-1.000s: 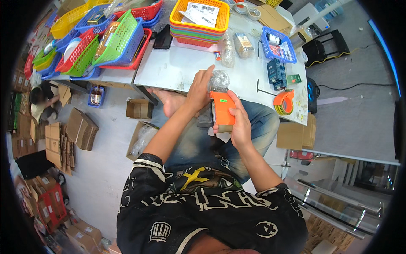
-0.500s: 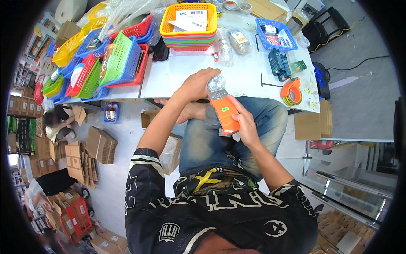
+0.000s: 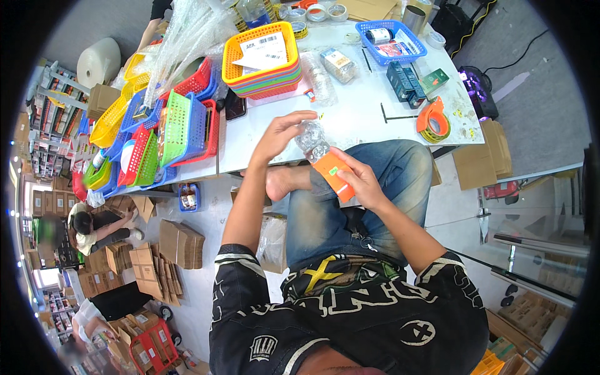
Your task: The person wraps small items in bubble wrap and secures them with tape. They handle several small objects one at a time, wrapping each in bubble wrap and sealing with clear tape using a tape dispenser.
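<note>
An orange box [image 3: 333,174], with a small green label and a greyish upper end, lies slantwise above my lap. My right hand [image 3: 362,179] grips its right side, thumb across the front. Crumpled clear bubble wrap [image 3: 310,134] sits at the box's upper end, over the table's near edge. Beside that wrap is my left hand [image 3: 279,136], its fingers stretched to the right and parted from the thumb, the fingertips at the wrap's upper edge. Whether they touch it is hard to make out.
Stacked coloured baskets [image 3: 262,62] stand on the white table [image 3: 262,122], with more baskets [image 3: 181,128] at left. A blue basket [image 3: 392,44], dark green boxes [image 3: 405,84] and an orange tape dispenser [image 3: 434,119] are at right. Flattened cartons [image 3: 180,244] and a seated person [image 3: 94,228] are at lower left.
My left hand has drawn back from the wrap's top to its left side, and its fingers have parted. The orange box tilts more, still in my right hand. The view has shifted.
</note>
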`<state>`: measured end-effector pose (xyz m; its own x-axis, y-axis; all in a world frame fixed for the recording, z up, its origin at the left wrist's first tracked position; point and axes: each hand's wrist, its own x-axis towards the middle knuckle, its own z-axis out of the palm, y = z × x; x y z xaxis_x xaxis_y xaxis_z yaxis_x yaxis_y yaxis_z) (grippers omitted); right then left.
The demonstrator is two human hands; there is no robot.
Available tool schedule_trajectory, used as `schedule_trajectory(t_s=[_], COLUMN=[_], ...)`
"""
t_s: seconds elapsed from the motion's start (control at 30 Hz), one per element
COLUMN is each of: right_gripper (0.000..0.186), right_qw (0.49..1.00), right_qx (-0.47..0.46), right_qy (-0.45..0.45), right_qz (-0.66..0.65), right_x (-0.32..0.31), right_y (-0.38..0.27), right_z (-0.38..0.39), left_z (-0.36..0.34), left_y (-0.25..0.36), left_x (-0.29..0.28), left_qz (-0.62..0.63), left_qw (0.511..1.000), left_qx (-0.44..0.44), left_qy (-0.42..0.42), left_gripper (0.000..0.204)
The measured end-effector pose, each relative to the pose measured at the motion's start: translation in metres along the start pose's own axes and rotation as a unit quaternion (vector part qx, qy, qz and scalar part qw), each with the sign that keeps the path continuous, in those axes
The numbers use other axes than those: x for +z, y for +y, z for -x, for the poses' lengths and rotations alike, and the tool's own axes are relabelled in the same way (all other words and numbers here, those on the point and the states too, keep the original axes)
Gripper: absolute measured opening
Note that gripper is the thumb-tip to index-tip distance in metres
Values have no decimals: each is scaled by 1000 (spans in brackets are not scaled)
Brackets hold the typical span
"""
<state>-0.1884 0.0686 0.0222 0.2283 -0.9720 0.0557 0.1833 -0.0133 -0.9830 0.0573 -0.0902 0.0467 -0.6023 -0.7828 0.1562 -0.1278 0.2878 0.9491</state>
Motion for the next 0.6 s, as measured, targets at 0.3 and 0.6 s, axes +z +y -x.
schedule_trajectory(t_s=[0.3, 0.6], right_gripper=[57, 56], right_qw=[997, 996], right_qx=[-2, 63], right_qy=[24, 45], right_qz=[68, 51], right_x=[8, 3], right_y=[-14, -42], right_z=[8, 36], left_z=[-24, -33], left_y=[-15, -18], left_x=[43, 47], left_qz=[-119, -121], left_qw=[987, 984], left_qx=[-40, -75], left_qy=[97, 110], left_gripper=[19, 25])
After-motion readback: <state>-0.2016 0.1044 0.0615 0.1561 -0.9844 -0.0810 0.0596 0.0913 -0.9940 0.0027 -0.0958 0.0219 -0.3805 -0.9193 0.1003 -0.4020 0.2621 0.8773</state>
